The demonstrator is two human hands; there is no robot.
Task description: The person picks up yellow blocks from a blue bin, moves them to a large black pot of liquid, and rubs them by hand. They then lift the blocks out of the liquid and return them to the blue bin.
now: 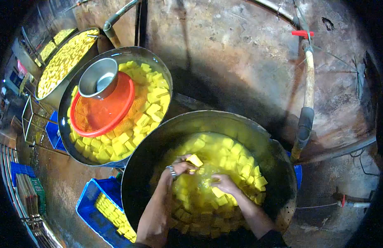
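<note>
Both my hands are down in a big dark metal pot filled with yellow liquid and many yellow cubes. My left hand, with a ring on one finger, pinches one yellow cube just above the liquid. My right hand lies on the floating cubes, its fingers curled over one yellow cube at the surface.
A second pot of yellow cubes stands behind left, holding a red strainer with a steel bowl in it. A third pot is farther left. A blue crate with cubes sits on the floor. A hose hangs on the wall.
</note>
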